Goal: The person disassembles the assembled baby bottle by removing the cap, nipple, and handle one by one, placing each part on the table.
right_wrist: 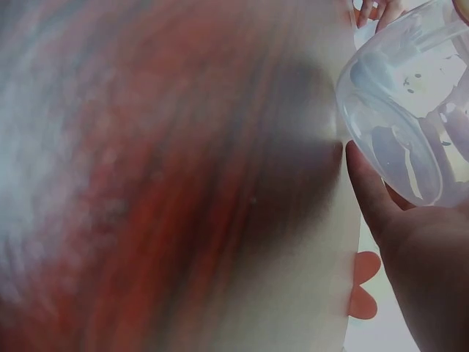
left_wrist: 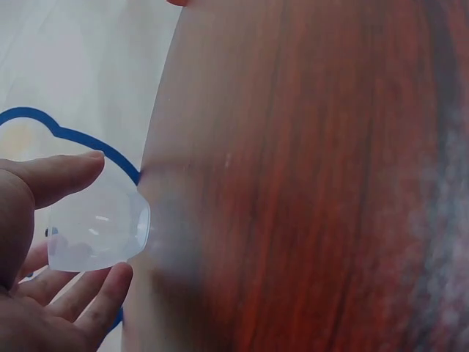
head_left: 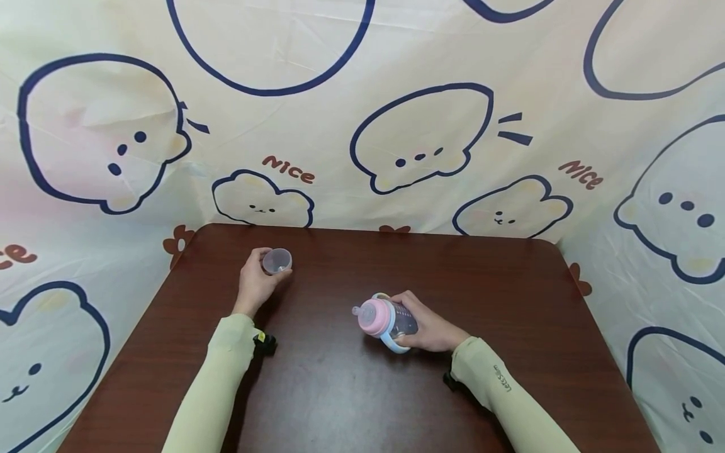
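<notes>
Toward the far left of the table, my left hand (head_left: 255, 286) holds a small clear plastic cup (head_left: 277, 260), its mouth facing up toward the head camera. In the left wrist view, thumb and fingers curve around the sides of that cup (left_wrist: 102, 231). Right of the middle, my right hand (head_left: 433, 330) grips a baby bottle (head_left: 404, 321) around its clear body. The bottle lies tilted, its teat (head_left: 357, 311) pointing left; it has a pink collar (head_left: 374, 316) and light blue handles. From the right wrist, the clear bottom of the bottle (right_wrist: 396, 139) shows close up.
Both hands are over a dark brown wooden table (head_left: 340, 390) with rounded far corners. A pale cloth backdrop (head_left: 328, 126) with blue cartoon outlines stands behind it and along both sides. A black wrist strap (head_left: 265, 344) shows below the left hand.
</notes>
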Demonstrator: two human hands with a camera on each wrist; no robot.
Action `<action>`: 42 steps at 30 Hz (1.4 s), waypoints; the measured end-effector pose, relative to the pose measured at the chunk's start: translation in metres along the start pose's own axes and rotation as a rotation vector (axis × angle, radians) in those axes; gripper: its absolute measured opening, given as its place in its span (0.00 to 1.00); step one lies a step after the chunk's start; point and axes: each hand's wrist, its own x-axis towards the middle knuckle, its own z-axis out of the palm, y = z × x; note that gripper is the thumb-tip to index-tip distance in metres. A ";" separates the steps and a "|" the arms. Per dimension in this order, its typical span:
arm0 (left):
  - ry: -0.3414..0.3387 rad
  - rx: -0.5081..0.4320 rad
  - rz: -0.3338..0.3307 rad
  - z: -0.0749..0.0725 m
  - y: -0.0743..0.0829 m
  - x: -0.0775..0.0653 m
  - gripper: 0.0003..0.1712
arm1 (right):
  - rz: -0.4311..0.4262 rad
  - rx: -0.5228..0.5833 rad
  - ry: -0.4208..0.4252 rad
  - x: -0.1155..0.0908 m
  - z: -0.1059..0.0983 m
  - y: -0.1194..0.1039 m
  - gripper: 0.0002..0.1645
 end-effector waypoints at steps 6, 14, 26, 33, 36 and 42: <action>0.000 0.004 0.008 0.001 0.000 0.001 0.43 | 0.002 0.011 0.004 -0.001 0.000 -0.001 0.46; -0.005 0.004 -0.011 0.001 0.002 0.001 0.43 | 0.001 -0.004 0.009 -0.001 0.000 0.003 0.46; -0.020 0.027 -0.019 0.000 -0.001 -0.001 0.48 | 0.011 0.004 -0.002 -0.001 0.000 0.001 0.46; -0.023 0.051 -0.012 0.000 0.000 -0.001 0.48 | 0.011 0.001 0.006 -0.001 0.000 0.001 0.46; -0.027 0.062 -0.018 0.000 0.000 -0.002 0.49 | 0.016 -0.005 0.003 -0.001 0.000 0.002 0.46; 0.022 0.106 0.011 -0.002 0.000 -0.005 0.55 | 0.022 0.001 0.006 0.001 0.001 0.002 0.46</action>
